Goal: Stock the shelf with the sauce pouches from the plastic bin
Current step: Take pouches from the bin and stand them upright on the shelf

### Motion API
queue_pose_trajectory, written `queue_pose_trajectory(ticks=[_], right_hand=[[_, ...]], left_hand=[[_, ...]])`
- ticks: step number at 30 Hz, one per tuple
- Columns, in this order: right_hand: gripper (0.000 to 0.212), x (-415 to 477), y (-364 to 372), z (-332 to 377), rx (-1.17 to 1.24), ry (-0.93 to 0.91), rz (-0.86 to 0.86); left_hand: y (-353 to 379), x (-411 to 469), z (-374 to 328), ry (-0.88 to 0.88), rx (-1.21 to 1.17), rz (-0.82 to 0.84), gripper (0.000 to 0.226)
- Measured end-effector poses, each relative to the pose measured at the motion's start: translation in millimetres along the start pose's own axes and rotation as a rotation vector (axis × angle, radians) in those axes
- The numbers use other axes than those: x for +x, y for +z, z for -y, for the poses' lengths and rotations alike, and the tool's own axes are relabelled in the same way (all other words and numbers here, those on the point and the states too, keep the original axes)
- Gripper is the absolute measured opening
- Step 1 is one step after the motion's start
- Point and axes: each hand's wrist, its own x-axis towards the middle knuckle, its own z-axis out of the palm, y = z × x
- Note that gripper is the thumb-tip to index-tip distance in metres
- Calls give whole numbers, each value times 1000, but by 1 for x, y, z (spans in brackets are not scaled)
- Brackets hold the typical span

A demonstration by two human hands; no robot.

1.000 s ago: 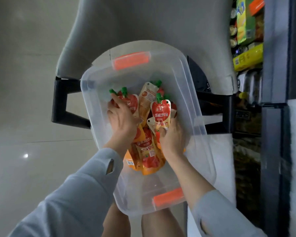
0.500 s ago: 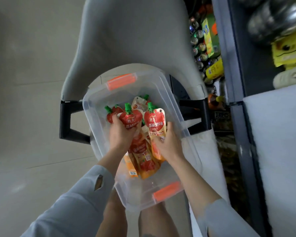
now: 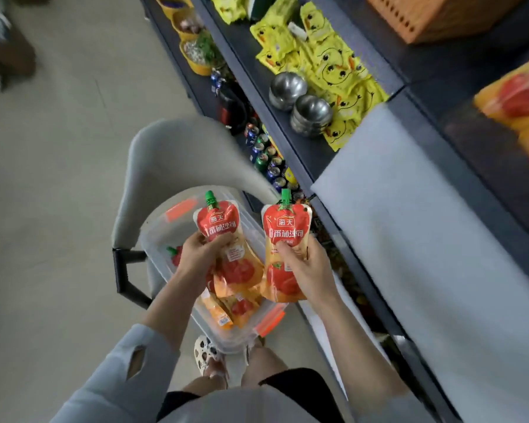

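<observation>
A clear plastic bin with orange latches sits on a grey chair below me. My left hand grips a red and yellow sauce pouch with a green cap, lifted above the bin. My right hand grips a second sauce pouch, held upright beside the bin's right edge. Several more pouches lie in the bin. The dark shelf runs along my right, with a pale padded surface next to my right hand.
The grey chair with black arms holds the bin. On the shelf lie yellow duck packets, stacked steel bowls and blurred red-yellow pouches. Drink cans stand on a lower level. My feet are under the bin.
Both hands have lifted one pouch each out of the bin and upward. My view has swung up and right, bringing the shelf into sight.
</observation>
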Motion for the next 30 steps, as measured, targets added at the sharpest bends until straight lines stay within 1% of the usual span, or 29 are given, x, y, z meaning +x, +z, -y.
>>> queue_pose_trajectory(ticks=[2,5,7,9,11,13,18,21,26,30], right_hand=[[30,-20,-16,15,24,-15,-54],[32,-50,-42,30,30,-60,-172],[33,-71,-61,39,34,-91,-266],[29,-89,-82,45,51,-112,-361],[21,-108,-105,51,75,-129,-445],[17,-125,-129,55,91,-149,-531],[14,-159,-193,68,149,-189,-756],[14,-174,-235,74,158,-204,-866],[16,-193,-312,84,99,-234,-942],[22,-195,-377,82,45,-205,-994]], left_hand=[[15,-21,-14,31,10,88,39],[40,-50,-29,105,52,208,28],[60,-66,-35,157,94,294,31],[83,-83,-40,210,128,396,31],[109,-102,-46,240,172,498,28],[135,-118,-51,256,221,576,31],[206,-154,-57,413,348,722,23],[254,-176,-60,527,384,774,15],[325,-216,-65,608,403,902,22],[373,-234,-64,660,381,933,29]])
